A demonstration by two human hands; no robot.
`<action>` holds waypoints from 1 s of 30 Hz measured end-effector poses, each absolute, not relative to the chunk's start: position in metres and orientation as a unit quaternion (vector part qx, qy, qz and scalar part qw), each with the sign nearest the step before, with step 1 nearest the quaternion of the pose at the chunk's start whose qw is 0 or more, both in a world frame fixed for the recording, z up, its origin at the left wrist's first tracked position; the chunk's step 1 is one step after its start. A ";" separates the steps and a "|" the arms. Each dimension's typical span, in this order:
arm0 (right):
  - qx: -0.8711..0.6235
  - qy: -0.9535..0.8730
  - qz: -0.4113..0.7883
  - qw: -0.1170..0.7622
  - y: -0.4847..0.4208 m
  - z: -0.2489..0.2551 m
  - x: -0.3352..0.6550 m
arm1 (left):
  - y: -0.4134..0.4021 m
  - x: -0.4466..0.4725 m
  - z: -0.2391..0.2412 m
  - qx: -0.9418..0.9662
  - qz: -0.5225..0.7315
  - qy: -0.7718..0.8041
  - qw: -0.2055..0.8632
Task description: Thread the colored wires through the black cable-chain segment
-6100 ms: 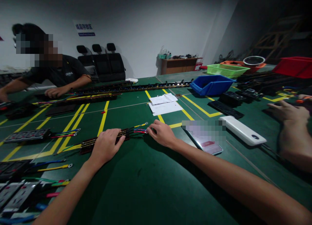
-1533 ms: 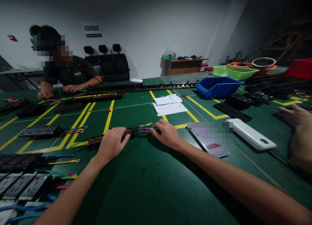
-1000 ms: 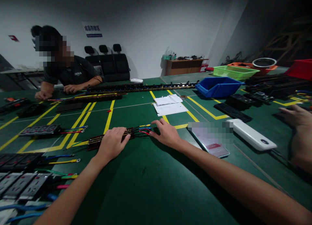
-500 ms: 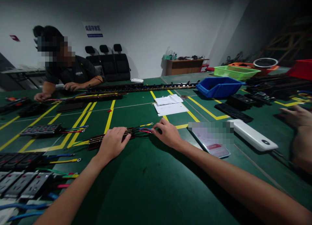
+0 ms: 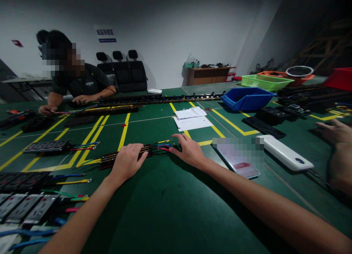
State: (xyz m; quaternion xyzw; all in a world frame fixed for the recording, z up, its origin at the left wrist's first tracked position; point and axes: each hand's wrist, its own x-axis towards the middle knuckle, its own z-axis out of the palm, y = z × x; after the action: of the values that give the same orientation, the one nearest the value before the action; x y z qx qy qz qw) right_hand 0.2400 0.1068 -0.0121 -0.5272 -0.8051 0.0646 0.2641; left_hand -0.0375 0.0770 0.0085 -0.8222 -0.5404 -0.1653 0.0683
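My left hand (image 5: 128, 161) lies over a dark strip module (image 5: 108, 159) with brass-coloured bars on its upper face, its fingers and thumb closed around the strip. From the strip's right end run several coloured wires (image 5: 161, 146), yellow, blue and red, with terminals at their tips. My right hand (image 5: 190, 152) is at those wire ends. Its thumb and index finger are apart, the thumb close to the red wire; whether it touches is unclear. The other fingers are partly hidden.
Socket strips with wires (image 5: 47, 147) line the left side. White paper (image 5: 192, 122), a phone (image 5: 239, 160) and a white device (image 5: 286, 153) lie ahead and right. Beyond stands a blue bin (image 5: 247, 99). Another person's hand (image 5: 337, 136) is at far right; a co-worker (image 5: 82, 81) sits opposite.
My right thumb and index finger have parted at the wire ends, the index finger lifting. My left hand stays on the strip.
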 end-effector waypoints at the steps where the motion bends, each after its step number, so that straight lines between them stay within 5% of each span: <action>1: -0.527 -0.808 0.063 0.255 0.107 -0.012 0.240 | 0.077 -0.037 0.009 -0.822 -0.163 -0.541 0.069; 16: -0.508 -0.835 0.050 0.202 0.108 -0.012 0.239 | 0.077 -0.037 0.010 -0.823 -0.156 -0.542 0.065; 24: -0.517 -0.809 0.054 0.275 0.109 -0.017 0.240 | 0.077 -0.037 0.007 -0.824 -0.146 -0.542 0.082; 30: -0.487 -0.844 0.031 0.222 0.110 -0.014 0.240 | 0.078 -0.037 0.007 -0.821 -0.149 -0.545 0.079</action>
State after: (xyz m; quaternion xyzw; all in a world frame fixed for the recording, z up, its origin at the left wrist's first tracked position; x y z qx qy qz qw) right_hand 0.2402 0.1095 -0.0144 -0.4874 -0.8438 0.0315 0.2223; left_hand -0.0373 0.0785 0.0069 -0.8212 -0.5450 -0.1495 0.0793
